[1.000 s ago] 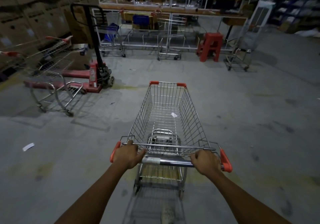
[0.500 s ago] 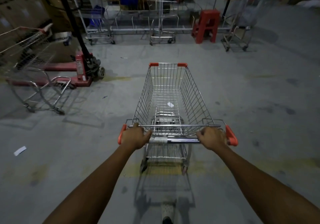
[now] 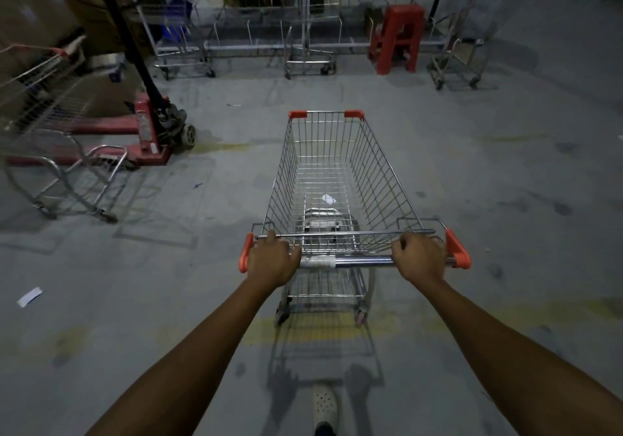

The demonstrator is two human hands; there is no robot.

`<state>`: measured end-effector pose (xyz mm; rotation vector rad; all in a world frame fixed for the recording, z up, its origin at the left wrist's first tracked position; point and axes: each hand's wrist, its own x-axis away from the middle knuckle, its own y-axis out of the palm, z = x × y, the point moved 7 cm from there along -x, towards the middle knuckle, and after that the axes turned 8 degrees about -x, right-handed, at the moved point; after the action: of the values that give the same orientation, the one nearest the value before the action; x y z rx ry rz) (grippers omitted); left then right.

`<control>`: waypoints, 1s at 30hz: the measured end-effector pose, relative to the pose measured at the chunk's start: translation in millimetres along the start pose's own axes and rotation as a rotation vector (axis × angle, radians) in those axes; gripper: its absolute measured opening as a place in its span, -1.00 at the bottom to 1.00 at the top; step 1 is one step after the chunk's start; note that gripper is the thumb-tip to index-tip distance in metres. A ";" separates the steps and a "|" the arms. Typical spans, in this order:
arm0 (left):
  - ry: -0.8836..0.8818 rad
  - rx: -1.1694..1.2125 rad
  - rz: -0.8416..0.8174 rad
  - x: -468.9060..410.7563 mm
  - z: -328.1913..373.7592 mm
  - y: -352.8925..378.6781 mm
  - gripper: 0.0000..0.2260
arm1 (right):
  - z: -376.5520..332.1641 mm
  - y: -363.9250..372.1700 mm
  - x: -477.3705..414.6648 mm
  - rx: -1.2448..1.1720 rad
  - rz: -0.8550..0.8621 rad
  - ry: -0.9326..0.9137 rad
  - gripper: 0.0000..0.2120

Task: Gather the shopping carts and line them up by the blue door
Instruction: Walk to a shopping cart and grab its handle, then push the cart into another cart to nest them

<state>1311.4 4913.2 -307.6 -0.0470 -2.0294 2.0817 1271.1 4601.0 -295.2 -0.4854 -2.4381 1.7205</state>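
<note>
Head: 2 grips (image 3: 273, 260) (image 3: 419, 257) round cart handle (image 3: 364, 261)

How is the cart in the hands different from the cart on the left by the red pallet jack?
The middle cart is held: the left hand and right hand grip its handle. Nobody touches the left cart. The middle cart points away from the camera; the left cart stands sideways beside the pallet jack. Both are silver wire with red trim.
</note>
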 end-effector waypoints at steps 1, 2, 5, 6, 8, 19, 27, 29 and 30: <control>0.015 0.047 0.053 8.0 -1.4 -5.8 -0.42 | -5.2 4.3 6.0 -0.010 0.038 0.024 -0.77; 0.041 0.095 0.108 19.3 -2.6 -13.1 -0.43 | -13.6 9.5 15.2 -0.012 0.070 0.039 -0.78; 0.164 0.323 0.200 58.3 -14.1 -24.5 -0.64 | -59.9 24.8 52.1 -0.084 0.123 0.003 -0.67; 0.179 0.457 0.201 71.3 -22.7 -26.4 -0.75 | -77.5 29.1 63.9 -0.127 0.121 -0.012 -0.65; 0.093 0.720 0.188 97.1 -50.1 -34.5 -0.86 | -112.5 36.2 82.7 -0.217 0.091 -0.029 -0.68; -0.557 1.223 0.576 265.4 -274.3 -106.4 -0.83 | -362.3 40.3 177.6 -1.025 -0.402 -0.199 -0.86; -0.689 1.178 0.767 291.4 -405.8 -155.1 -0.82 | -508.5 52.4 172.3 -1.138 -0.512 -0.331 -0.92; -0.707 1.144 0.787 282.3 -439.0 -165.5 -0.83 | -545.4 64.0 156.9 -1.162 -0.544 -0.341 -0.93; -0.713 1.121 0.794 276.2 -456.3 -170.8 -0.83 | -564.7 70.4 147.6 -1.167 -0.558 -0.339 -0.92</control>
<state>1151.7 5415.3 -117.7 0.1195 -0.7158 3.8673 1302.2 5176.2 -177.4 0.4448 -3.1491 0.0635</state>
